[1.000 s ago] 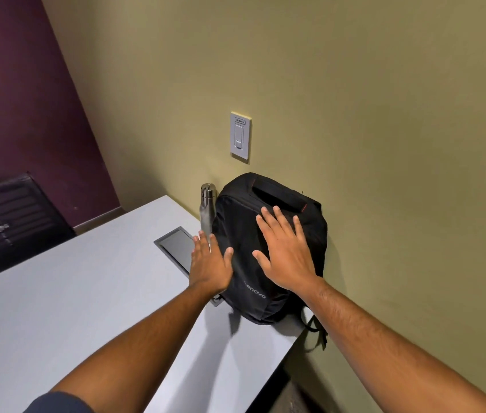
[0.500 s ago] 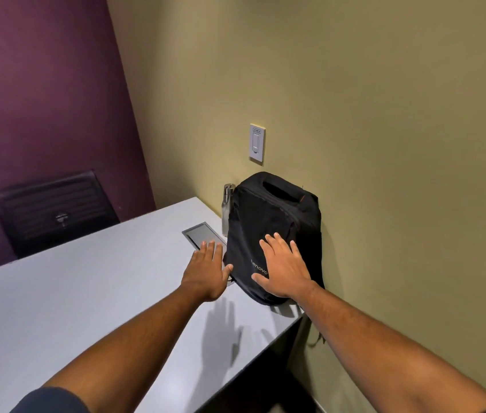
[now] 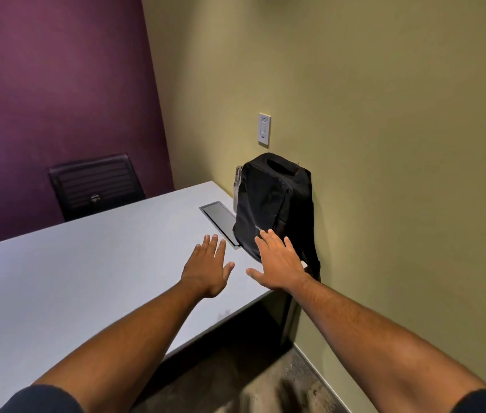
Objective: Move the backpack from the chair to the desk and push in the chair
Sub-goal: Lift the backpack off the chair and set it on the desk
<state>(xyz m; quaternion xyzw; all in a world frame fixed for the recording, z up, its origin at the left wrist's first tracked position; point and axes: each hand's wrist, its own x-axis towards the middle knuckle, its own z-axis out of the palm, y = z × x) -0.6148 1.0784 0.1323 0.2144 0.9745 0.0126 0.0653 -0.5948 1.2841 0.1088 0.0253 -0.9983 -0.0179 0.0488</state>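
My hands, left (image 3: 207,268) and right (image 3: 280,263), flat, fingers spread, empty, centre frame over counter (image 3: 71,278); backpack (image 3: 271,204) upright against wall beyond, chair (image 3: 95,186) upper left.

A: Soft, even indoor light; the tabletop (image 3: 56,293) shows a pale sheen.
B: The carpet (image 3: 265,389) is motion-blurred, the walls bow at the edges, and the backpack (image 3: 271,201) throws a faint shadow.
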